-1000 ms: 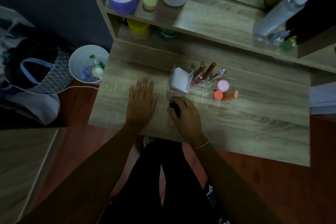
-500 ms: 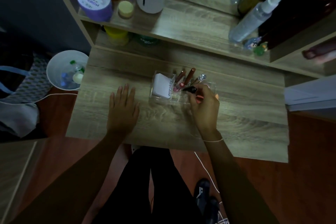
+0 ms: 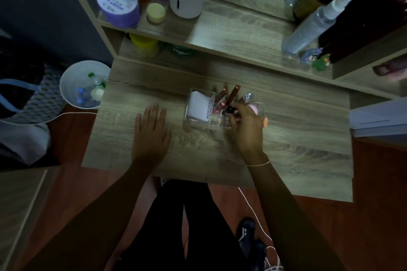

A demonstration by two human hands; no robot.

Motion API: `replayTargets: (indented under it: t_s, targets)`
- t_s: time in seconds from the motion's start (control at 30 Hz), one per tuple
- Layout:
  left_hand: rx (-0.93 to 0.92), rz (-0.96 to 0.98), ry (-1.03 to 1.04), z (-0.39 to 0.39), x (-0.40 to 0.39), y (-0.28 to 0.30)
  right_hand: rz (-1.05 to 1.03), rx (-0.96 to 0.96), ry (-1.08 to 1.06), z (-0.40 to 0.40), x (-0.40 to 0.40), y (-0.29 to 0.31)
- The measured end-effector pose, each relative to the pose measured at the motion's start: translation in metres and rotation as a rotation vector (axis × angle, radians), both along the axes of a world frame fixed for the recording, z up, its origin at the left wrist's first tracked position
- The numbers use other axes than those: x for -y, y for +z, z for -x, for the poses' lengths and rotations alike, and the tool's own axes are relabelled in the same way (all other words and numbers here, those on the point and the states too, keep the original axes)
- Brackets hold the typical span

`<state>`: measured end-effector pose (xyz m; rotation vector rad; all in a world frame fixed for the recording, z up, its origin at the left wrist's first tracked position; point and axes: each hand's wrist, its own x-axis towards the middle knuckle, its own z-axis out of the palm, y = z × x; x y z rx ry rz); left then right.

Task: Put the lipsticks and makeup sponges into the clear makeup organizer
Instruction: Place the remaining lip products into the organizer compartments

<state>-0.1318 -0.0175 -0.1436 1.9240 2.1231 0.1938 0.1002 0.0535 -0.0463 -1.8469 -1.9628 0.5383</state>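
The clear makeup organizer (image 3: 192, 119) stands mid-desk with a white compact (image 3: 199, 106) in its left compartment. Several lipsticks (image 3: 233, 94) stand upright in its back slots. My right hand (image 3: 246, 126) hovers over the organizer's middle, fingers closed on a black lipstick (image 3: 229, 109) that points down into a slot. A pink sponge (image 3: 253, 108) and an orange sponge (image 3: 265, 121) peek out behind that hand, at the organizer's right end. My left hand (image 3: 152, 131) lies flat on the desk, fingers spread, left of the organizer.
A wooden desk (image 3: 297, 143) with a raised shelf (image 3: 233, 35) carrying jars, a white cylinder and spray bottles. A white bin (image 3: 68, 86) sits on the floor at the left beside a bag. A white cable and shoes lie under the desk.
My right hand picked the black lipstick off the desk in front of the organizer, carried it up over the organizer and now lowers it toward a slot. The left hand stayed flat.
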Motion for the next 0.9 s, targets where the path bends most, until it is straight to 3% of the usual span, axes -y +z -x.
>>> replayTargets:
  t_s: [0.37,0.6,0.73,0.9]
  targets:
    - [0.041,0.005,0.004,0.0,0.0,0.007,-0.031,0.013,0.001,-0.003,0.007,0.011]
    - [0.345,-0.227,0.126,-0.008,-0.004,0.04,-0.252,-0.029,-0.056,-0.017,-0.016,0.04]
    - [0.357,-0.372,-0.084,-0.04,-0.033,0.074,-0.205,-0.001,-0.035,-0.015,-0.041,0.043]
    - [0.218,-0.328,-0.305,-0.074,-0.059,0.088,-0.039,0.09,0.017,-0.008,-0.054,0.035]
